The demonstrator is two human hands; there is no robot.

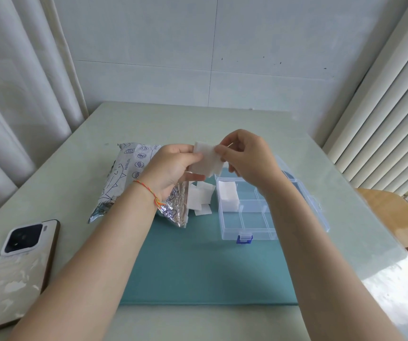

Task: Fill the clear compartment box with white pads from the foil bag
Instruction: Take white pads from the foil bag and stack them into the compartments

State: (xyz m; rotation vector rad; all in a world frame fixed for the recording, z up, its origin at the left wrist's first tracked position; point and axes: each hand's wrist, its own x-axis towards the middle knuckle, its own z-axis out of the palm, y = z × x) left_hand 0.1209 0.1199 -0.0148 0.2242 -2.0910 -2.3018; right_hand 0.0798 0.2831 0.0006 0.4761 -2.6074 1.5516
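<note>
Holding a small stack of thin white square pads [206, 159] up above the table [222, 119], the person pinches it from both sides: the left hand [173, 168] grips the stack's left edge between thumb and fingers, and the right hand [244, 158] closes its fingertips on the right edge. The stack hangs over the gap between the crinkled silver foil bag with blue printed drawings [136, 180] and the clear plastic compartment box with a blue latch [247, 212], which lies open on a teal mat [198, 267].

The step in hand looks like squaring up or separating a batch before loading it. One far-left compartment already holds a white stack [226, 195]; the other visible cells appear empty, so the task seems early. Several loose pads [200, 198] lie on the mat between bag and box.

Next, the batch needs lowering flat into an empty cell, kept aligned so edges clear the dividers.
</note>
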